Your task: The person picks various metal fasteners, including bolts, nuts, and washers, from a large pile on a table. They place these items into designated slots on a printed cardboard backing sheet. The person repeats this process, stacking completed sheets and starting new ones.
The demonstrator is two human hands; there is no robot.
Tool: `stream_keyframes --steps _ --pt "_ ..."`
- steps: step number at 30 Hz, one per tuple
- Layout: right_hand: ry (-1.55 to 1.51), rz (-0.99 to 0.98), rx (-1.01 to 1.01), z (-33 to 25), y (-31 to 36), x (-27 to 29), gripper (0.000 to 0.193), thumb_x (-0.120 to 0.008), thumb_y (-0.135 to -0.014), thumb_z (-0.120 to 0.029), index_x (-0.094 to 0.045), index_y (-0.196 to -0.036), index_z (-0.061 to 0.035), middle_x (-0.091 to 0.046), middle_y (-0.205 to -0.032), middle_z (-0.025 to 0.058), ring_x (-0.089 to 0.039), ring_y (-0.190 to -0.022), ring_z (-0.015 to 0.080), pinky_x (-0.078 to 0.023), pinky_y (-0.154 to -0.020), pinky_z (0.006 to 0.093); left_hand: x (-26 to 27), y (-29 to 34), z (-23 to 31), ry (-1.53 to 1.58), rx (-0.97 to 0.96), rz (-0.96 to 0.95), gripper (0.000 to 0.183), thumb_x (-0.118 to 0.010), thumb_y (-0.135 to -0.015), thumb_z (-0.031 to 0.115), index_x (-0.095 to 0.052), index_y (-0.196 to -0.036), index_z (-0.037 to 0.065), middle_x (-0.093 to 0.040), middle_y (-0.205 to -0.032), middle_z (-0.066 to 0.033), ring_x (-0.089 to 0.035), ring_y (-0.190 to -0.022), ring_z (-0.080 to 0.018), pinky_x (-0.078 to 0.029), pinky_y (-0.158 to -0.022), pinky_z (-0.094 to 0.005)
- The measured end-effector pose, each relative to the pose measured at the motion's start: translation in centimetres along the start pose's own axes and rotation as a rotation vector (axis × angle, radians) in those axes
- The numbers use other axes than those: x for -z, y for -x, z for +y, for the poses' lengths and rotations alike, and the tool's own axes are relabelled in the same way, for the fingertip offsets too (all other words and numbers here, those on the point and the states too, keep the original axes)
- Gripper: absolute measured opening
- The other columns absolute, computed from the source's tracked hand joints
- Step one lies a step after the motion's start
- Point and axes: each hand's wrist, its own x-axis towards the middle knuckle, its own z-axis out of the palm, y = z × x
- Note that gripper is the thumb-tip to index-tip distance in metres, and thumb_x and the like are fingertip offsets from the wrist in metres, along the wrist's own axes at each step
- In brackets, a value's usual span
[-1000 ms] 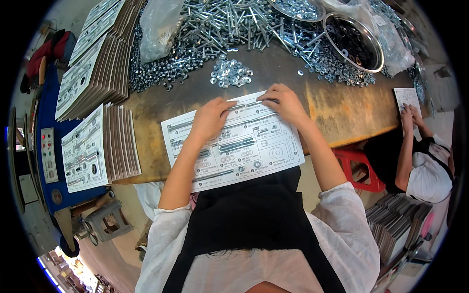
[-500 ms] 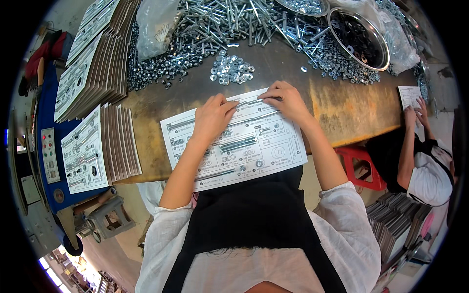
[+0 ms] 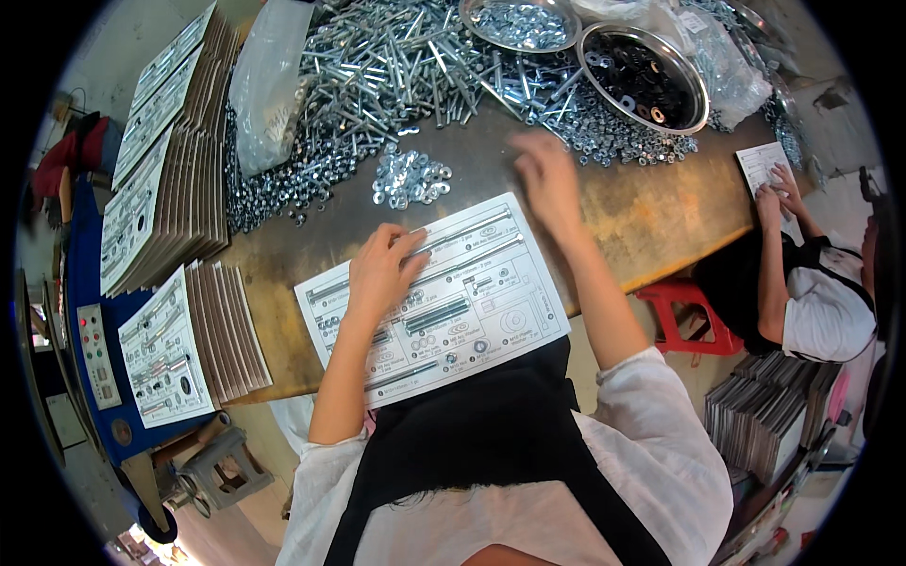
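A white printed card (image 3: 528,311) with outline drawings of bolts, nuts and washers lies at the table's near edge, with bolts and other small metal parts on it. My left hand (image 3: 382,272) rests on the card's left half, fingers spread, covering some of its drawings. Beyond the card's upper right corner, my right hand (image 3: 547,174) hovers over the table, its fingers smeared by motion; whether it holds anything is unclear. Past the card sits a small pile of washers (image 3: 408,179). A large heap of bolts (image 3: 406,71) lies further back.
Printed boards (image 3: 184,354) stand in stacks at left, beside a clear plastic bag (image 3: 269,90) and loose nuts. Metal bowls hold black washers (image 3: 642,80) and silver pieces (image 3: 519,24). At right, a co-worker's hands (image 3: 779,196) are on another card, near a red stool (image 3: 694,325).
My right hand has left the card's upper edge and moved away toward the hardware heap. My left hand has shifted a little left and opened out. The view has turned slightly.
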Motion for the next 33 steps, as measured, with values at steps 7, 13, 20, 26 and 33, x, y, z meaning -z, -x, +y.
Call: stream_keyframes --steps 7,13,20,26,33 --pt "0.246 0.127 -0.398 6.9 -7.4 -0.5 0.023 -0.068 -0.086 -0.014 -0.068 -0.108 -0.0085 -0.062 -0.107 0.021 -0.062 -0.099 0.0386 -0.051 -0.087 0.0444 0.9 0.2 2.1 0.108 -0.104 0.105 0.023 -0.07 -0.087 0.017 -0.071 -0.109 0.01 -0.06 -0.102 -0.0083 -0.062 -0.088 -0.0294 -0.049 -0.075 -0.0389" --pt "-0.171 0.099 -0.47 0.8 -6.5 1.6 0.018 -0.069 -0.085 -0.008 -0.066 -0.102 -0.0043 -0.067 -0.095 0.0153 -0.068 -0.091 0.0265 -0.052 -0.079 0.0341 1.4 2.4 1.8 0.252 -0.011 0.031 0.025 -0.07 -0.086 0.011 -0.071 -0.111 0.01 -0.062 -0.105 -0.0094 -0.063 -0.093 -0.0283 -0.051 -0.077 -0.0374" --pt "-1.094 -0.506 -0.586 -9.0 3.3 4.4 0.011 -0.062 -0.092 -0.004 -0.061 -0.102 0.0006 -0.064 -0.094 0.0034 -0.066 -0.093 0.0127 -0.051 -0.08 0.0263 2.0 -1.3 7.1 0.192 -0.161 0.317 0.055 -0.072 -0.083 0.014 -0.054 -0.135 0.006 -0.059 -0.124 -0.0165 -0.056 -0.113 -0.0364 -0.039 -0.103 -0.0453" --pt "-0.955 -0.599 -0.756 -9.1 11.0 9.3 0.011 -0.064 -0.09 0.001 -0.06 -0.1 0.0012 -0.066 -0.091 0.005 -0.066 -0.089 0.0114 -0.052 -0.075 0.026 -1.8 2.2 7.9 0.25 -0.247 -0.062 0.031 -0.068 -0.086 0.014 -0.062 -0.116 0.008 -0.065 -0.095 -0.0091 -0.061 -0.088 -0.031 -0.047 -0.08 -0.0421" --pt "-0.156 -0.395 -0.553 -9.3 14.9 8.3 0.018 -0.07 -0.081 0.002 -0.061 -0.095 -0.003 -0.066 -0.089 0.0112 -0.068 -0.079 0.0244 -0.054 -0.068 0.0336 -6.2 4.2 8.7 0.081 -0.287 0.032 0.025 -0.073 -0.081 0.014 -0.065 -0.104 0.009 -0.057 -0.093 -0.0056 -0.056 -0.089 -0.0247 -0.042 -0.08 -0.0364"
